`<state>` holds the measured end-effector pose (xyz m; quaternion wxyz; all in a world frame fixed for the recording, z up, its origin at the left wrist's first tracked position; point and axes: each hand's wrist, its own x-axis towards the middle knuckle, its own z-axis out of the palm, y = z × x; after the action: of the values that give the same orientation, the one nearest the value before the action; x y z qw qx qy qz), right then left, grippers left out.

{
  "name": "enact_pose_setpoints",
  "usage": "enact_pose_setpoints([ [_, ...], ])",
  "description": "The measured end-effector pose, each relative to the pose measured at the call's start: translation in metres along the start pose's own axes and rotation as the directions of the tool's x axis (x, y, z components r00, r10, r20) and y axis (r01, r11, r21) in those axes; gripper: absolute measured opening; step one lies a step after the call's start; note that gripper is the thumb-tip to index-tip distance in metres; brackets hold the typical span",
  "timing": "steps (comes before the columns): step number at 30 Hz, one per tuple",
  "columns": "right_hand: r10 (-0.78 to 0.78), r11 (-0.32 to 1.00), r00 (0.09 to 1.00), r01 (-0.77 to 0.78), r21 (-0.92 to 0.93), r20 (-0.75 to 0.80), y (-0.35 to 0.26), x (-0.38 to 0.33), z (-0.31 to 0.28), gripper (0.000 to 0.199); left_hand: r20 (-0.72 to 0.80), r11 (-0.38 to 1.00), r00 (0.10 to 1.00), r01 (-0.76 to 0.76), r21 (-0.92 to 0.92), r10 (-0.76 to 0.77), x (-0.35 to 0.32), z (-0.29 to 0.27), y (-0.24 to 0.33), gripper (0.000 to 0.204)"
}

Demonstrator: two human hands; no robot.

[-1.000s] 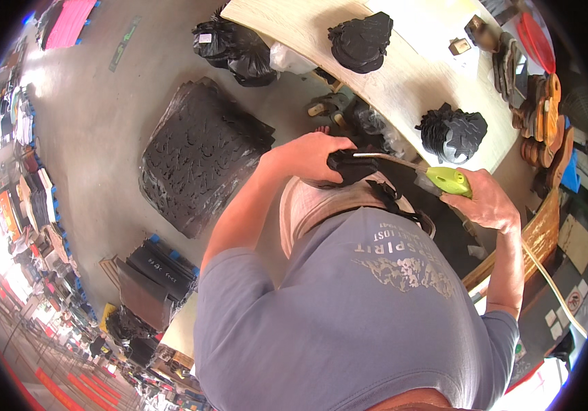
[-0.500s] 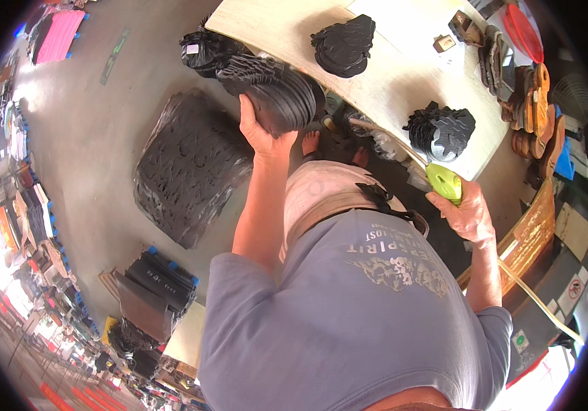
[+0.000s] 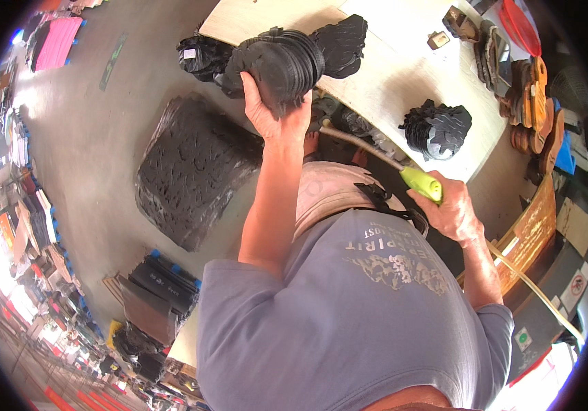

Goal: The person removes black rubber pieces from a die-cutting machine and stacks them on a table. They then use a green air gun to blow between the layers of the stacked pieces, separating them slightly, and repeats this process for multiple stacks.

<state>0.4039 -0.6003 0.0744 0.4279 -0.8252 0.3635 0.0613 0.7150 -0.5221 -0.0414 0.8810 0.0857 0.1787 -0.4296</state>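
Pale wooden bench [image 3: 403, 75] stands over a grey floor. Left hand [image 3: 277, 113] lifts a thick stack of black ridged rubber soles [image 3: 280, 61] above the bench edge, fingers clamped around it. Right hand [image 3: 455, 216] grips a green-handled tool [image 3: 421, 183], fingers closed. An orange panel [image 3: 534, 229] leans at right.

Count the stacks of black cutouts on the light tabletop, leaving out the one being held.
2: one stack at the table's far edge, another nearer its right end. Others may be hidden.

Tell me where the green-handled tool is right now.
Head view, right of centre: the green-handled tool is in the right hand, its tip reaching toward the table edge.
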Motion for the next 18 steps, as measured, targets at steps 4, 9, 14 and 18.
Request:
enact_pose_setpoints([
  [4, 0.133, 0.987, 0.987, -0.124, 0.099, -0.089, 0.002, 0.002, -0.004, 0.028, 0.039, 0.998, 0.998, 0.052, -0.041, -0.051, 0.003, 0.005, -0.005, 0.044],
  [9, 0.054, 0.989, 0.991, -0.036, 0.141, -0.124, 0.010, 0.001, -0.012, 0.034, 0.113, 0.999, 0.993, 0.029, 0.014, -0.031, -0.001, 0.008, -0.011, 0.046],
  [14, 0.021, 0.971, 0.993, 0.007, 0.240, -0.114, 0.022, -0.003, -0.022, 0.038, 0.196, 0.980, 0.980, -0.012, 0.197, -0.028, -0.005, 0.001, -0.001, 0.053],
  [18, 0.084, 0.926, 0.996, -0.077, 0.370, -0.003, 0.027, -0.006, -0.033, 0.039, 0.321, 0.880, 0.944, -0.090, 0.467, -0.074, -0.008, -0.016, 0.025, 0.063],
])
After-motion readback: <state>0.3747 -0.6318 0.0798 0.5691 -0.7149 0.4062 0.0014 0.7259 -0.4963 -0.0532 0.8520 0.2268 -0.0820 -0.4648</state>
